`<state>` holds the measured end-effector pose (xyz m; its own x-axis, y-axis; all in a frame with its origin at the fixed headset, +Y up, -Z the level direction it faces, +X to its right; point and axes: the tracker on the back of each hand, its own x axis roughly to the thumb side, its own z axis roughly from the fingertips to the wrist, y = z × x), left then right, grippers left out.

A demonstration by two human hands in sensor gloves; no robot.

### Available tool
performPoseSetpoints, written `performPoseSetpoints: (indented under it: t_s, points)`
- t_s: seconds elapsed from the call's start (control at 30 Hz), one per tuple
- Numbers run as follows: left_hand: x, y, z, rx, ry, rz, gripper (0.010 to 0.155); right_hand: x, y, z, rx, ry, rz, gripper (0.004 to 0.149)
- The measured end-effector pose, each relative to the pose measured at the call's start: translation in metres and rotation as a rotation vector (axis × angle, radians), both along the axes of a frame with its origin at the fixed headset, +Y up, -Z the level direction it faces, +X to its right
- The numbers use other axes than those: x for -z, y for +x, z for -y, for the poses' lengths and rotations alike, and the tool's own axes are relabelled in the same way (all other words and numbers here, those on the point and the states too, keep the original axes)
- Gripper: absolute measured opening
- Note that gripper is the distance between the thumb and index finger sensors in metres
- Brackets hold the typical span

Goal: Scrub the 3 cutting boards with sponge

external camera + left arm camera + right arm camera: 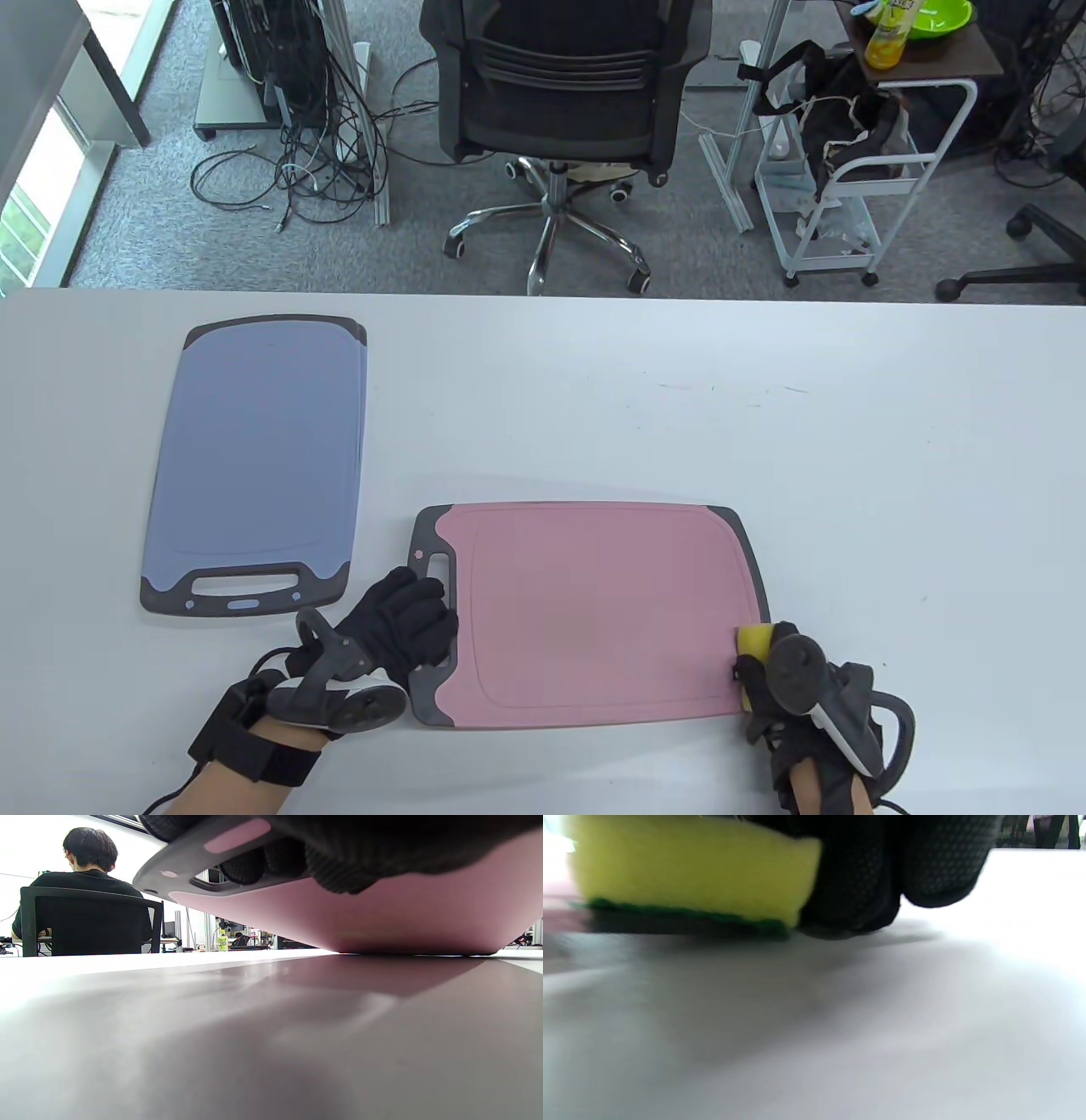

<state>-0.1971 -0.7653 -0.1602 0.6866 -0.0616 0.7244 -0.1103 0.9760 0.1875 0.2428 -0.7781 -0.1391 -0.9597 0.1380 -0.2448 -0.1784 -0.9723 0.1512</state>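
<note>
Pink board (594, 611): near centre of the desk (679, 407), handle end to the left, lifted off the desk at that end in the left wrist view. Left hand (399, 620): fingers curled through the handle slot, gripping it. Sponge (755, 645): yellow with green underside, at the board's right edge, gripped by the right hand (789, 679). Blue board (259, 458): flat, far left, well apart.

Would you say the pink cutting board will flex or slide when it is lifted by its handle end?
Probably stiff: in the left wrist view the pink cutting board rises off the table handle-end up, staying fairly straight. The left hand grips the handle; its far edge may skid on the smooth tabletop.
</note>
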Motion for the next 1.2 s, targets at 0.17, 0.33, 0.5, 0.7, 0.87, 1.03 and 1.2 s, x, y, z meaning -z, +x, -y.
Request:
performPoseSetpoints:
  t_s: [0.17, 0.33, 0.5, 0.7, 0.87, 1.03, 1.2]
  points:
    - [0.001, 0.0, 0.0, 0.0, 0.002, -0.003, 0.044, 0.005, -0.086, -0.016, -0.116, 0.083, -0.322, 0.072]
    - [0.001, -0.001, 0.0, 0.002, 0.003, -0.005, 0.044, -0.012, -0.229, -0.037, -0.051, 0.142, -0.691, 0.077]
    - [0.001, -0.001, 0.0, 0.01, -0.001, -0.013, 0.044, -0.024, -0.286, -0.043, -0.121, 0.197, -0.816, 0.08]
    - [0.004, -0.002, 0.0, 0.02, -0.013, -0.026, 0.044, -0.018, -0.204, -0.03, -0.157, 0.129, -0.679, 0.08]
    - [0.006, -0.002, 0.0, 0.027, -0.02, -0.031, 0.045, -0.015, -0.086, -0.013, -0.109, 0.054, -0.43, 0.079]
    - [0.006, -0.001, 0.0, 0.032, -0.018, -0.037, 0.045, -0.017, 0.017, -0.002, -0.089, -0.004, -0.167, 0.078]
    - [0.013, -0.001, 0.0, 0.05, -0.045, -0.078, 0.045, -0.019, 0.054, 0.0, -0.145, -0.007, -0.066, 0.077]
